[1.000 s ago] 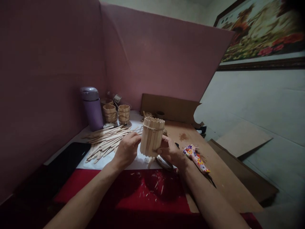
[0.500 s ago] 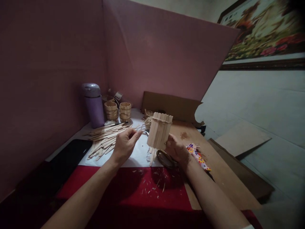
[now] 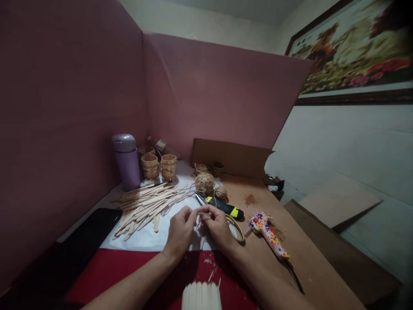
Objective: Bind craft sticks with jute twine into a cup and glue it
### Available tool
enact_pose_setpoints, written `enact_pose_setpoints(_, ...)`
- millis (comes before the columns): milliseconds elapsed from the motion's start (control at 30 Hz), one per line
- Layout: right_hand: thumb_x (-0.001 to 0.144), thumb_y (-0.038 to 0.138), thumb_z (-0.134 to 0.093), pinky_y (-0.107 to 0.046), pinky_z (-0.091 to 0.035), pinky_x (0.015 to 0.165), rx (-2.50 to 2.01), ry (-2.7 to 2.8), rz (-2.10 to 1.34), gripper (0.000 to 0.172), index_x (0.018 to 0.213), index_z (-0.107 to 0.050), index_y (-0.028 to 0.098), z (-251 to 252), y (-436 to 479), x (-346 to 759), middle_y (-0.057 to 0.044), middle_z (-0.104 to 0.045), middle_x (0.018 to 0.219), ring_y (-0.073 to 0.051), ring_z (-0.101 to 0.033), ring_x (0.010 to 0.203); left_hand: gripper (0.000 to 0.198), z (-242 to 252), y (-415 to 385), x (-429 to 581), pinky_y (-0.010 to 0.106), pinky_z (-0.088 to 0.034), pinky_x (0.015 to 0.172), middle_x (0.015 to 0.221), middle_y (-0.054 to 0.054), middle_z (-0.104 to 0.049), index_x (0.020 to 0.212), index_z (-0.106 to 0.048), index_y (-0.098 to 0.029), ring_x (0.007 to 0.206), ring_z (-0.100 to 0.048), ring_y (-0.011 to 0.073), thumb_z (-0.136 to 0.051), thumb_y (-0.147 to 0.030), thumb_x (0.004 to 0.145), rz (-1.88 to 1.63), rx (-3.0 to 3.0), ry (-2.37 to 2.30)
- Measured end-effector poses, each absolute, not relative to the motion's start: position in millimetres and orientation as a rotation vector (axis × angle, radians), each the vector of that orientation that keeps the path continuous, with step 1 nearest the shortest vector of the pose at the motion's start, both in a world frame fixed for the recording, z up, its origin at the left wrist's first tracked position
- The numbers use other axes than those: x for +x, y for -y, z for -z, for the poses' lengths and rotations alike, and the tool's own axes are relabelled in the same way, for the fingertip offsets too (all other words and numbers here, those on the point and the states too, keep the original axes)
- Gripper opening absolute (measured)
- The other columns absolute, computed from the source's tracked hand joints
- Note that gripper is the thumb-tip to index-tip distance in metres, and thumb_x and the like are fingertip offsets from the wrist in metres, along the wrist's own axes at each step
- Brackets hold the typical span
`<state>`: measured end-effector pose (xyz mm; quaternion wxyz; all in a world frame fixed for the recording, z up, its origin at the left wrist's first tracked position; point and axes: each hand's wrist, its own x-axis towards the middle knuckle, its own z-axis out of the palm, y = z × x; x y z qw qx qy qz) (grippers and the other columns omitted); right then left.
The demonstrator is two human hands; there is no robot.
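While L hand point(image 3: 180, 232) & R hand point(image 3: 218, 227) are hovering over white sheet point(image 3: 145, 244), fingers are pinching closed, can't tell on what; stick cup point(image 3: 201, 297) is standing closer in, prob. freeing both.

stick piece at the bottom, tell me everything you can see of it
The stick piece has pale, wooden-looking sticks side by side, their rounded ends forming a scalloped upper edge. The picture's bottom cuts it off, hiding its lower part and support. It shows against red cloth, below the left hand and right hand, neither touching it.
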<state>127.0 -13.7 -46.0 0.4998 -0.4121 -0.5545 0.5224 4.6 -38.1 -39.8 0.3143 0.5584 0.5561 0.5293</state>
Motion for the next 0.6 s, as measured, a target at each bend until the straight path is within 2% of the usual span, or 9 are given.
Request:
enact_pose_setpoints(67,0.07,0.018,-0.056,-0.02,-0.04,0.051,-0.979,1.446,-1.191,0.011,0.075,-0.066,0.015,50,14,131,0.001,-0.058,0.062,-0.01,-0.051,0.057,0.037,44,42,4,0.025,-0.033,0.055,0.055,-0.003,-0.049,0.058,-0.047,-0.019,0.056,-0.045,0.0135,-0.05,-0.046,0.084,-1.322,1.497,-1.457)
enact_pose_setpoints(267,0.075,0.015,-0.053,-0.023,-0.044,0.064,-1.001,1.553,-1.159,0.016,0.08,-0.068,0.016,49,20,133,-0.003,-0.064,0.078,-0.015,-0.056,0.074,0.027,45,43,3,0.028,-0.039,0.059,0.064,0.001,-0.056,0.067,-0.054,-0.02,0.063,-0.052,0.0171,-0.048,-0.038,0.087,-1.118,1.548,-1.436)
enact_pose_setpoints(367,0.079,0.021,-0.055,-0.022,-0.041,0.058,-1.004,1.494,-1.212,0.014,0.085,-0.066,0.017,50,21,131,-0.001,-0.059,0.071,-0.012,-0.052,0.064,0.02,35,46,-3,0.033,-0.045,0.072,0.082,0.006,-0.064,0.08,-0.063,-0.02,0.082,-0.058,0.0216,-0.051,-0.034,0.087,-1.228,1.673,-1.454)
enact_pose_setpoints(467,0.082,0.034,-0.058,-0.02,-0.035,0.048,-1.017,1.384,-1.302,0.02,0.088,-0.064,0.016,51,22,130,0.003,-0.051,0.061,-0.009,-0.043,0.051,0.018,25,55,-8,0.04,-0.044,0.086,0.101,0.011,-0.065,0.098,-0.065,-0.022,0.099,-0.057,0.0239,-0.051,-0.027,0.088,-1.459,1.984,-1.295)
enact_pose_setpoints(533,0.079,0.038,-0.063,-0.02,-0.035,0.048,-1.016,1.338,-1.33,0.023,0.085,-0.064,0.016,51,22,129,0.002,-0.053,0.062,-0.008,-0.044,0.051,0.018,24,63,-9,0.04,-0.046,0.085,0.097,0.011,-0.067,0.096,-0.066,-0.024,0.095,-0.06,0.0228,-0.05,-0.029,0.089,-1.396,2.197,-0.993)
enact_pose_setpoints(600,0.076,0.042,-0.065,-0.019,-0.034,0.046,-1.018,1.245,-1.409,0.028,0.084,-0.063,0.015,51,21,129,0.002,-0.053,0.06,-0.008,-0.044,0.05,0.018,30,70,-9,0.036,-0.049,0.081,0.083,0.006,-0.069,0.085,-0.068,-0.026,0.081,-0.062,0.0197,-0.053,-0.036,0.088,-1.291,2.285,-0.809)
